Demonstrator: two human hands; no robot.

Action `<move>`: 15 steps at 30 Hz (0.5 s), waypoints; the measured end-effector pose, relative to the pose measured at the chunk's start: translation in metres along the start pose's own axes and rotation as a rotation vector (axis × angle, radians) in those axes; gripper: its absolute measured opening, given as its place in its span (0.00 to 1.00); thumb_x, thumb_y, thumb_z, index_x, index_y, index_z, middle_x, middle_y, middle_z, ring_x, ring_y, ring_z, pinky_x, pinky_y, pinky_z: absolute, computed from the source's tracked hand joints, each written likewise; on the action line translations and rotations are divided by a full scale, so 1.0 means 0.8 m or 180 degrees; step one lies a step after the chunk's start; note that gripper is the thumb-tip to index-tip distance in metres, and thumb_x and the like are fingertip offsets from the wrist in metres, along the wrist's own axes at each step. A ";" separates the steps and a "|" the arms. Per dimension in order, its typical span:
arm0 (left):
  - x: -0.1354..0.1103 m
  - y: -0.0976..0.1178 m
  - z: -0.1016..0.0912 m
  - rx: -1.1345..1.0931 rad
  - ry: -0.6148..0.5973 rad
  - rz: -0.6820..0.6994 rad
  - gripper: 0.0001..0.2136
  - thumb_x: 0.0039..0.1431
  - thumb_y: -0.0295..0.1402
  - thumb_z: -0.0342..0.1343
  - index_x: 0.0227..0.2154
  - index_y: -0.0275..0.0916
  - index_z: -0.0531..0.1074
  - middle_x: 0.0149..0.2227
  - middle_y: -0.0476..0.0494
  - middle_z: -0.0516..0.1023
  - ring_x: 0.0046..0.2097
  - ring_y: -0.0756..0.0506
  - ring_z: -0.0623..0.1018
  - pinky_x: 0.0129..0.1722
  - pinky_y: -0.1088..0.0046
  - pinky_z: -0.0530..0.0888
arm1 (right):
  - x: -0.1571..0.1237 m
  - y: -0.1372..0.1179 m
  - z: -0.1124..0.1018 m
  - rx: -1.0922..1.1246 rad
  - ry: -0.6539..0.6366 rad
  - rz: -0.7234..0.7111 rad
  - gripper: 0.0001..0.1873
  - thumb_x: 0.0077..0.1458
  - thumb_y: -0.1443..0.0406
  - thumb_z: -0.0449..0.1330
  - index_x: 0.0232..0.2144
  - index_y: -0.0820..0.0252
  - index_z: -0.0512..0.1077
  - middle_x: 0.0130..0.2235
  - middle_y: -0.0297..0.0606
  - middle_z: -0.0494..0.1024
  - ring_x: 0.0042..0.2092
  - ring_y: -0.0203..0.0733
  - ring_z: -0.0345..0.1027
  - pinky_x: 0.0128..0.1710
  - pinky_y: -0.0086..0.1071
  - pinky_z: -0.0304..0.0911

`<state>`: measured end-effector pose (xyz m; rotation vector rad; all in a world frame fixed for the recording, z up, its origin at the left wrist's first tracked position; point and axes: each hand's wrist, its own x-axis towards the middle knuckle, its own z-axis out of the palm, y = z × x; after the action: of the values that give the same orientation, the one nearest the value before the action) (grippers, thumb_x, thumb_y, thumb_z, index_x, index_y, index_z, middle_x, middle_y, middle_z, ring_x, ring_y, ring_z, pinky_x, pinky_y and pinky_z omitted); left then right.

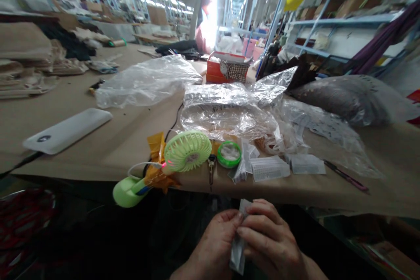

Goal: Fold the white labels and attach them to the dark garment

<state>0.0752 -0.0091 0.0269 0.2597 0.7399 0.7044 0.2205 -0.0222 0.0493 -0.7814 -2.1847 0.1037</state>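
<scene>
- Right now, low in the middle of the frame, both hands are seen drawn close together, just below the near edge of the bench (98, 148).
- The left hand (213, 245) is closed on a small packet (236, 256) from the left, with thumb and forefinger pinched near its upper end.
- The right hand (272, 243) is closed on it from the right, with fingers curled across its front and the tips pressed near the same upper end.
- So the small packet is gripped between the two hands and touched by both; neither hand can be called the nearer.
- It is held in the air in front of the bench, apart from it, not laid on it.
- Its long axis is set up and down in the frame, leaning slightly right at the top; an upper corner is shown above the fingertips and the lower end hangs out beneath the palms.
- As for looks, it is thin, flat and pale, of greyish translucent film, a little creased; what is inside cannot be made out.
- Higher up, at the bench edge, flat white packets (271, 168) are laid just right of a round green tin (229, 154), which sits beside a green handheld fan (187, 151).
- Crumpled clear bags (226, 111) are heaped behind them.
</scene>
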 end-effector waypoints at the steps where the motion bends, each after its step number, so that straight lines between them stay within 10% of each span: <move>1: 0.001 -0.001 -0.005 0.0085 0.0010 -0.0054 0.20 0.36 0.42 0.69 0.27 0.31 0.72 0.22 0.47 0.72 0.21 0.52 0.71 0.21 0.79 0.66 | 0.009 0.004 -0.005 -0.0056 -0.0008 0.0058 0.12 0.60 0.67 0.53 0.45 0.61 0.70 0.36 0.42 0.75 0.47 0.46 0.65 0.49 0.43 0.63; 8: -0.005 -0.011 -0.032 0.0391 0.0091 -0.0300 0.22 0.42 0.49 0.64 0.31 0.35 0.68 0.24 0.42 0.77 0.25 0.45 0.77 0.25 0.71 0.69 | 0.094 0.041 -0.006 -0.1278 -0.0418 0.0783 0.25 0.57 0.55 0.57 0.54 0.61 0.65 0.57 0.48 0.63 0.60 0.60 0.47 0.57 0.57 0.47; 15: -0.013 -0.009 -0.036 0.0401 0.0430 -0.0361 0.18 0.45 0.44 0.63 0.31 0.35 0.68 0.23 0.44 0.77 0.25 0.46 0.77 0.26 0.73 0.69 | 0.091 0.054 0.000 -0.0831 -0.0068 0.0898 0.13 0.59 0.63 0.56 0.46 0.59 0.68 0.49 0.43 0.70 0.56 0.51 0.55 0.56 0.49 0.54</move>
<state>0.0534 -0.0220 0.0081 0.2844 0.9224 0.5722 0.2062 0.0537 0.0843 -1.2392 -2.1208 -0.0329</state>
